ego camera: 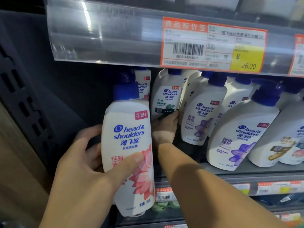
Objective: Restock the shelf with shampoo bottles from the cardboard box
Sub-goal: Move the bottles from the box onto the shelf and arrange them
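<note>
My left hand [85, 163] grips a white shampoo bottle [127, 142] with a blue cap and a pink flower label, held upright in front of the shelf's left end. My right hand [165, 127] reaches deep into the shelf and holds the bottom of a white bottle with a green leaf label [166, 97] standing at the back. A second pink-label bottle [144, 83] stands behind the held one. The cardboard box is not in view.
Several purple-flower bottles [199, 112] and pump bottles [241, 134] fill the shelf to the right. A price rail with an orange tag [212, 43] overhangs just above the caps. The dark shelf upright [24, 96] is at left. The lower shelf edge [246, 188] carries more tags.
</note>
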### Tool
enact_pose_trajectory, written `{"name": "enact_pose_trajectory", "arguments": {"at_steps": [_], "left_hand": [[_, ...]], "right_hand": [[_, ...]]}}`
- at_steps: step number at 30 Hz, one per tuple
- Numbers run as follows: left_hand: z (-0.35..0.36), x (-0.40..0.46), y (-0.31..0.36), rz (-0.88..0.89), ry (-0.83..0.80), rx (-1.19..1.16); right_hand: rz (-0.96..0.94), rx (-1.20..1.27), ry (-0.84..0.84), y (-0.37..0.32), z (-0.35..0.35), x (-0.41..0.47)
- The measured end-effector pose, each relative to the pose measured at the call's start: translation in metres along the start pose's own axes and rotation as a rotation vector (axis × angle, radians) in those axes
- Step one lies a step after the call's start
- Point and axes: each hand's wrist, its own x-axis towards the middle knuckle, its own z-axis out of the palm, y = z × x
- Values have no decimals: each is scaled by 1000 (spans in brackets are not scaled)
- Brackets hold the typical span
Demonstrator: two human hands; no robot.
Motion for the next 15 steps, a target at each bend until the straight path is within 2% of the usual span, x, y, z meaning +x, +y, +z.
{"name": "enact_pose_trajectory", "arguments": {"at_steps": [7,12,15], "left_hand": [[-1,2,0,-12,-1,-39],[2,4,1,5,-3,-50],[4,8,5,19,-6,-64]], "right_hand": [[-90,-25,-43,6,-3,3],[-46,-2,-101,1,-8,-6],[-146,-88,-150,6,-24,-25]]}}
